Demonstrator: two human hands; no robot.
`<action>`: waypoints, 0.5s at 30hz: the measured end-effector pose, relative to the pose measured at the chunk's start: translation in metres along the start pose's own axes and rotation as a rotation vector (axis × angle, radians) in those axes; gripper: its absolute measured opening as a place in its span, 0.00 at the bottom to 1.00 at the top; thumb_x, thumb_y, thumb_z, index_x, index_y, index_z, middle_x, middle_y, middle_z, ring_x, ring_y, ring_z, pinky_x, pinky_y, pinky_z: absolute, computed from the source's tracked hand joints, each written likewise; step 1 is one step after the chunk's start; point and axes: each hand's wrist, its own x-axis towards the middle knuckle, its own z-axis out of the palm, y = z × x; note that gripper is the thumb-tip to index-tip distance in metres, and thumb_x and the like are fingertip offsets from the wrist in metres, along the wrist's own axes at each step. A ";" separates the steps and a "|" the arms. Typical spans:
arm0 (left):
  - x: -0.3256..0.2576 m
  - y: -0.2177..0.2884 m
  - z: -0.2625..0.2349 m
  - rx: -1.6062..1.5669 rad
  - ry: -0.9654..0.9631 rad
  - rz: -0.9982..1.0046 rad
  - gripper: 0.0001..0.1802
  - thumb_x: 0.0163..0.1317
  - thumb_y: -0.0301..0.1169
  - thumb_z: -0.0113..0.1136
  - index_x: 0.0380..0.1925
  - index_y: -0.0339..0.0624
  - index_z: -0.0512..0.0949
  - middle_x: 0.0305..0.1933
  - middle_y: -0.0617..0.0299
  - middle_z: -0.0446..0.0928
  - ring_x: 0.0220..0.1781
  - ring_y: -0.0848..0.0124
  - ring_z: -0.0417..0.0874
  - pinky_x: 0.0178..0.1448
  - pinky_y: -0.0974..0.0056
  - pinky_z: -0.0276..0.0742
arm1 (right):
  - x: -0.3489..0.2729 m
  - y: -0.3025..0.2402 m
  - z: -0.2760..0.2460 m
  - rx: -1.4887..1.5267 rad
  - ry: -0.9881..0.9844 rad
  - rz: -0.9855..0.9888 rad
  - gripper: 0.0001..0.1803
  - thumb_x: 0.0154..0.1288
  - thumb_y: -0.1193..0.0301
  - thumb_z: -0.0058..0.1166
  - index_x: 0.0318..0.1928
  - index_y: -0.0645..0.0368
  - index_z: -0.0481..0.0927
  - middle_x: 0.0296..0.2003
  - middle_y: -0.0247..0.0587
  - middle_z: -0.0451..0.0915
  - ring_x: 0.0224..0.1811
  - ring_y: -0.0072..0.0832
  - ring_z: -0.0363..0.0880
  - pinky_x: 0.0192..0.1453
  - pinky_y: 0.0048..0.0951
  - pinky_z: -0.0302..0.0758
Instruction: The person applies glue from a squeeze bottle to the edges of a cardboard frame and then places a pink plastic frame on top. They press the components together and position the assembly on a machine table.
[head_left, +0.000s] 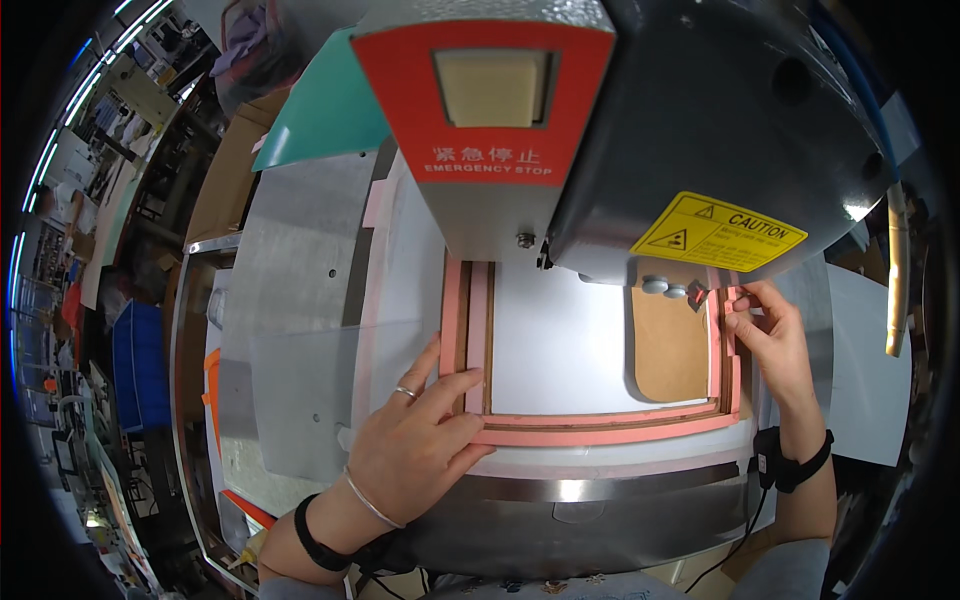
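Note:
A rectangular frame [590, 434] with pink strips and brown inner edges lies on a white sheet [560, 350] under a machine head. Inside its right end is a flat tan piece [672, 350] with rounded corners. My left hand [425, 415] rests on the frame's near left corner, fingers spread and touching the pink and brown edges. At the right side, my right hand [770, 330] pinches the frame's edge between thumb and fingers. The machine head hides the frame's far side.
The dark grey machine head [720, 130] overhangs the work, beside a red panel [480, 90] with a pale square button. A metal plate [300, 300] and a green sheet [330, 100] lie left. A blue crate [140, 365] stands farther left. A white board [870, 370] is at right.

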 end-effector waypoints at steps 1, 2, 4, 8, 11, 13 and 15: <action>0.000 0.000 0.000 -0.001 0.006 0.001 0.09 0.43 0.32 0.66 0.22 0.42 0.75 0.50 0.59 0.70 0.63 0.49 0.61 0.53 0.61 0.71 | 0.000 0.000 0.000 -0.006 -0.001 -0.002 0.23 0.52 0.80 0.54 0.52 0.68 0.70 0.39 0.34 0.70 0.40 0.18 0.67 0.41 0.18 0.69; -0.001 0.000 0.000 -0.002 0.011 0.001 0.09 0.42 0.32 0.66 0.22 0.43 0.75 0.50 0.60 0.70 0.63 0.49 0.61 0.53 0.61 0.71 | 0.000 0.000 0.000 -0.011 -0.003 -0.005 0.23 0.52 0.81 0.54 0.52 0.68 0.70 0.39 0.34 0.70 0.40 0.18 0.67 0.41 0.17 0.69; -0.001 -0.001 0.001 -0.001 0.012 0.004 0.10 0.42 0.32 0.66 0.22 0.43 0.75 0.49 0.60 0.70 0.63 0.49 0.61 0.53 0.61 0.71 | 0.001 0.001 -0.001 -0.015 -0.003 -0.017 0.23 0.52 0.81 0.54 0.52 0.68 0.71 0.39 0.33 0.70 0.40 0.17 0.67 0.41 0.17 0.69; 0.000 -0.001 0.002 -0.046 0.035 -0.007 0.12 0.38 0.34 0.69 0.25 0.44 0.79 0.49 0.59 0.73 0.61 0.48 0.64 0.56 0.57 0.69 | 0.002 0.006 -0.001 0.013 0.002 -0.024 0.23 0.52 0.81 0.54 0.52 0.68 0.71 0.38 0.33 0.70 0.39 0.17 0.66 0.42 0.17 0.68; 0.000 0.000 0.002 -0.015 0.030 -0.006 0.12 0.38 0.34 0.69 0.25 0.45 0.79 0.49 0.59 0.73 0.61 0.48 0.64 0.56 0.57 0.69 | 0.001 0.005 -0.002 -0.006 0.006 -0.024 0.23 0.51 0.80 0.54 0.52 0.68 0.71 0.38 0.33 0.71 0.39 0.18 0.66 0.43 0.18 0.67; 0.000 0.001 0.002 -0.009 0.040 0.011 0.11 0.41 0.34 0.67 0.23 0.44 0.77 0.49 0.59 0.72 0.61 0.48 0.63 0.55 0.59 0.69 | 0.000 0.005 -0.002 -0.023 0.012 -0.029 0.24 0.51 0.80 0.54 0.52 0.68 0.71 0.38 0.34 0.71 0.39 0.18 0.66 0.43 0.19 0.67; 0.000 0.001 0.002 -0.010 0.041 0.013 0.10 0.42 0.33 0.66 0.23 0.43 0.76 0.48 0.59 0.71 0.62 0.49 0.63 0.54 0.60 0.70 | 0.000 0.006 -0.003 -0.032 0.018 -0.031 0.24 0.51 0.80 0.55 0.52 0.68 0.71 0.38 0.34 0.71 0.39 0.19 0.66 0.44 0.20 0.67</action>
